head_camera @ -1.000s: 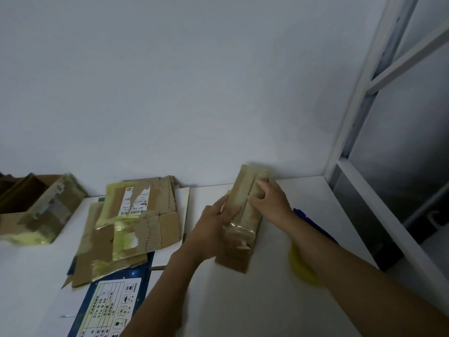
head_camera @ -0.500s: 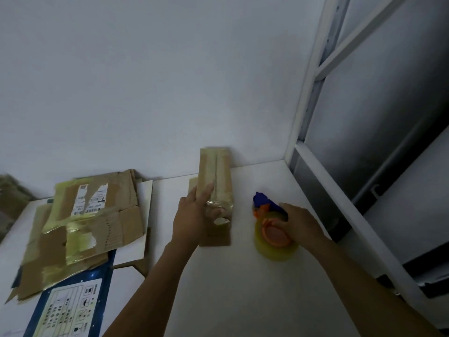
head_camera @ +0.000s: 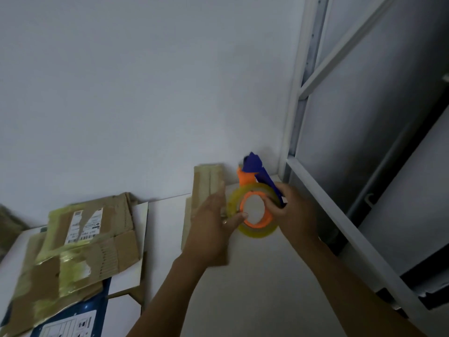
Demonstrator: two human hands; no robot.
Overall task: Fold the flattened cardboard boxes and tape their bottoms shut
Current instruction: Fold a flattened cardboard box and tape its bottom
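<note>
Both hands on tape (head_camera: 257,233), held above table (head_camera: 243,288): right hand (head_camera: 296,212) grips it, left hand (head_camera: 209,227) pinches roll edge. Box (head_camera: 209,176) flat against wall (head_camera: 145,93), behind left hand.

Folded box (head_camera: 209,176) on table (head_camera: 267,276) by wall (head_camera: 145,93), tape dispenser (head_camera: 258,233) to its right, flattened boxes (head_camera: 97,249) left
</note>
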